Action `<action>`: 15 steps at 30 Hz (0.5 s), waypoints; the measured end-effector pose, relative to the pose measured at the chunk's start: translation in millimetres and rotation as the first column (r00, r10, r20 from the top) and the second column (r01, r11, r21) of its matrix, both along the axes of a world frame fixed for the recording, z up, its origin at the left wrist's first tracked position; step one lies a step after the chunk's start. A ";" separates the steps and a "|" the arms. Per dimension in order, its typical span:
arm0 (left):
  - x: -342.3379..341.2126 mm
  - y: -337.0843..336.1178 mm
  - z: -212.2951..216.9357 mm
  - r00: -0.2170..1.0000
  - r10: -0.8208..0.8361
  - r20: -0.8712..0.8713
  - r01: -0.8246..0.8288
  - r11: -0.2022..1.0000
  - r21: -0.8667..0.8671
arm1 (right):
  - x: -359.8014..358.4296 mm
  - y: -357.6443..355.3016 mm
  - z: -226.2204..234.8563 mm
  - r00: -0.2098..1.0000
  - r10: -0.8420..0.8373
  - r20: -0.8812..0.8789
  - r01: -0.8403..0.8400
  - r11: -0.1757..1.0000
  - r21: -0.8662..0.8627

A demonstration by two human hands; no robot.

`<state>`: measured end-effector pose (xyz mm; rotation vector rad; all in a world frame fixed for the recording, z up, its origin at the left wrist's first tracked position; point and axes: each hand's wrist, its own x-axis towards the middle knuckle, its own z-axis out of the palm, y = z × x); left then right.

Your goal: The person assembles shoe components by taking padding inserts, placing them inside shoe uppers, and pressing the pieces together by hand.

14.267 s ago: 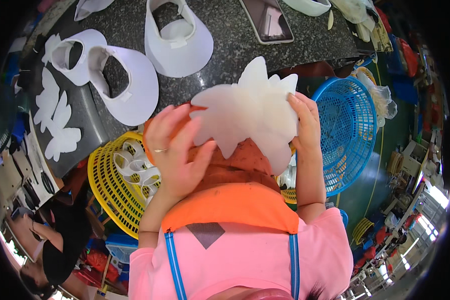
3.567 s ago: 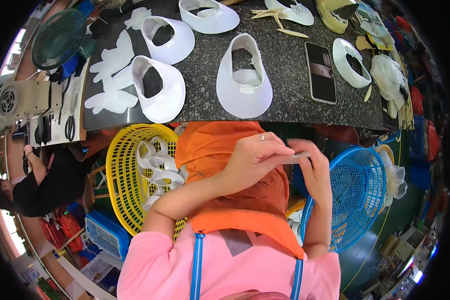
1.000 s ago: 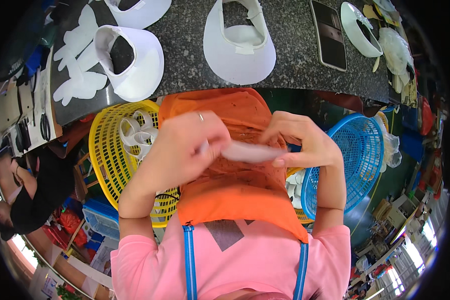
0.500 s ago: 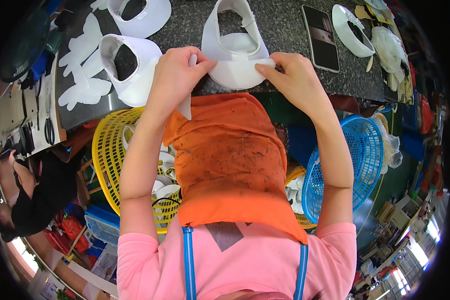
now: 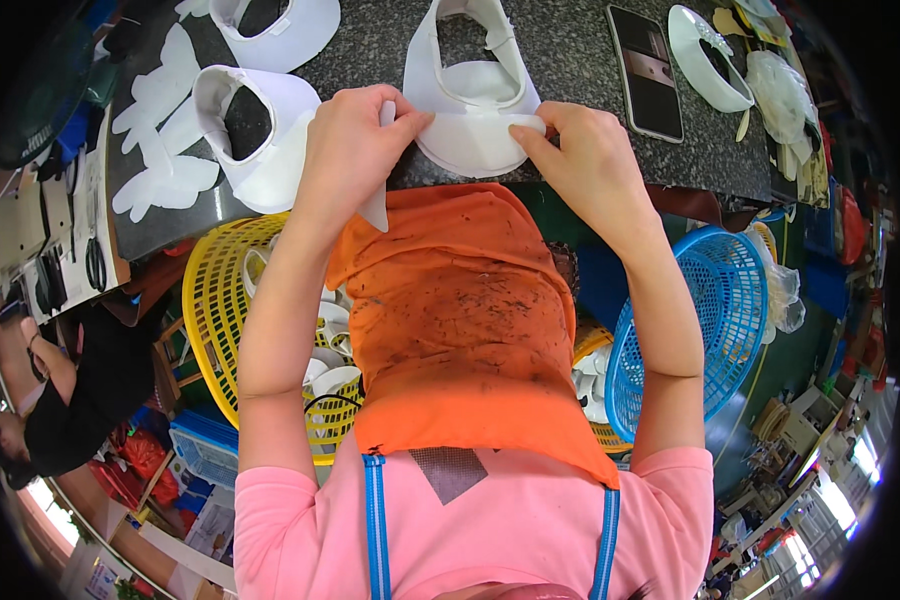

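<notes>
Speckled dark stone surface [image 5: 570, 60], near edge: 1 white foam visor piece [image 5: 475, 120], long axis running away from the person. Left hand [image 5: 355, 150] pinches its left rim; right hand [image 5: 585, 160] pinches its right rim. Both hands equally near, clamped.

Both hands up at the edge of a dark speckled counter [image 5: 570, 60]: left hand [image 5: 355, 150] and right hand [image 5: 585, 160] pinching the near rim of a white foam visor [image 5: 470, 110]. Orange apron [image 5: 460, 320] below; yellow basket [image 5: 220, 320] left, blue basket [image 5: 720, 310] right, phone [image 5: 645, 70] beyond.
</notes>
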<state>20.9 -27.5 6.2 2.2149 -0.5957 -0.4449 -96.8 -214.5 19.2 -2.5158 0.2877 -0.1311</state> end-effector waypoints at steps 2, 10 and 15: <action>0.0 -0.7 0.7 1.000 0.002 0.010 -0.002 1.000 0.010 | 0.2 0.4 -1.9 1.000 0.010 0.009 -0.009 0.999 -0.037; -10.5 -10.8 1.7 0.957 -0.023 0.290 -0.016 0.991 0.133 | -0.7 17.2 -2.8 0.999 -0.014 -0.029 0.005 0.957 -0.291; -18.1 -11.5 -10.1 0.920 0.005 0.393 -0.025 0.999 0.048 | -2.4 14.6 -2.2 0.999 0.006 -0.051 -0.021 0.953 -0.302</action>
